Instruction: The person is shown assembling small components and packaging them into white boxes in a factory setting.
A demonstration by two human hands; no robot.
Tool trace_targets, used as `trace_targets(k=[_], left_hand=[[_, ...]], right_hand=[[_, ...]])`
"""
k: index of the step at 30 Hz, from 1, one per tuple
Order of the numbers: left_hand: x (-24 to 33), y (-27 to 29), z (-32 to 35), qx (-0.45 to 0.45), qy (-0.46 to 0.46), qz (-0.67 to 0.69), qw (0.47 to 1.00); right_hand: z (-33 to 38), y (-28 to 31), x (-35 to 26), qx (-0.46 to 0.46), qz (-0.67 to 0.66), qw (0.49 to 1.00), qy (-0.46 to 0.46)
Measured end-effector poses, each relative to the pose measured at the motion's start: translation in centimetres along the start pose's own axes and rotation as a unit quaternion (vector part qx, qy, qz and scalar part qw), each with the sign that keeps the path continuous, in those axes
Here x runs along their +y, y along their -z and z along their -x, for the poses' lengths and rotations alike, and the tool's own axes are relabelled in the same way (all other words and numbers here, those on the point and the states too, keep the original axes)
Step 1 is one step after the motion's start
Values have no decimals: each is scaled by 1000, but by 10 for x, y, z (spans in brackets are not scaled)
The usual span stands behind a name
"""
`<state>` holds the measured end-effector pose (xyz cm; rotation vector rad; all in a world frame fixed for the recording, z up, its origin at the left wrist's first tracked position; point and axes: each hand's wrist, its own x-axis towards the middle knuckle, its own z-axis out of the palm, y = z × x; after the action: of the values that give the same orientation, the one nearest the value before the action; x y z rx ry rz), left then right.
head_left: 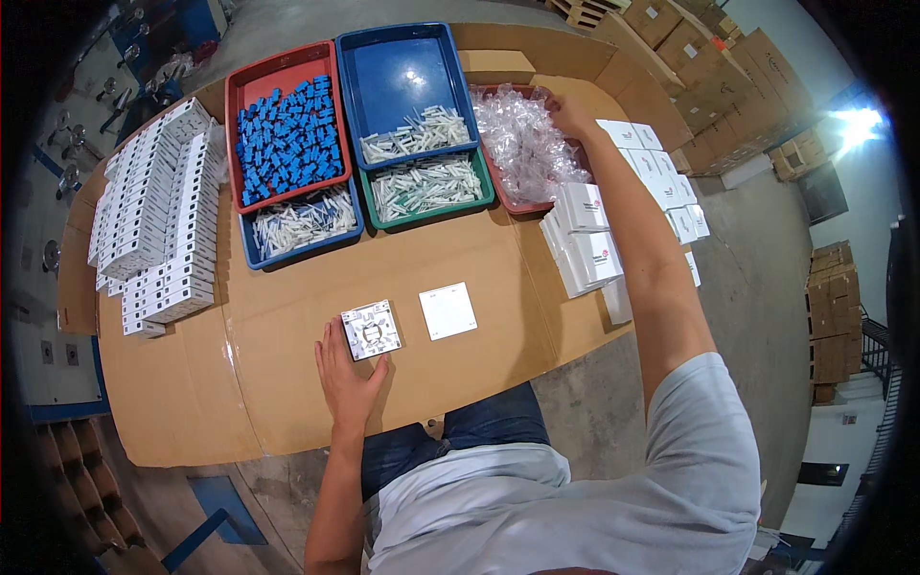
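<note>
My left hand (349, 376) is at the near left corner of a square white plate with metal parts in its middle (371, 331), which lies on the cardboard. The fingers run along its left edge and the thumb bends round its near side, holding it between them. Just to the right lies a plain flat white square plate (448, 311), touched by neither hand. My right arm stretches far to the right. There, my right hand (571, 117) is at the far right side of a red tray (525, 208) heaped with clear plastic bags (522, 134). Its fingertips are partly hidden among the bags.
A red tray (233, 125) of blue parts and a blue tray (395, 81) of small white packets rest on lower trays. Stacked white boxes (168, 220) stand at left; more white boxes (585, 240) are under and beside my right forearm. Cardboard walls (565, 56) edge the table's far side.
</note>
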<state>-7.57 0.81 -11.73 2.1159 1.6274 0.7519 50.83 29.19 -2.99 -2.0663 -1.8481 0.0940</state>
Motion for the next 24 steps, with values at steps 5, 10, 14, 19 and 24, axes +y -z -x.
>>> trace_targets(k=[5,10,14,19,24], left_hand=[[-2,-1,0,6,-7,-1,1000],[1,3,0,0,1,4,1000],[2,1,-1,4,-7,5,1000],[2,2,0,2,-6,3,1000],[3,2,0,1,-7,4,1000]], right_hand=[[17,3,17,-142,163,976,-24],[36,-8,2,-217,160,960,-81],[42,-10,-5,-263,122,956,-37],[40,-18,-2,-278,161,947,20],[32,-13,13,-115,119,985,-41]])
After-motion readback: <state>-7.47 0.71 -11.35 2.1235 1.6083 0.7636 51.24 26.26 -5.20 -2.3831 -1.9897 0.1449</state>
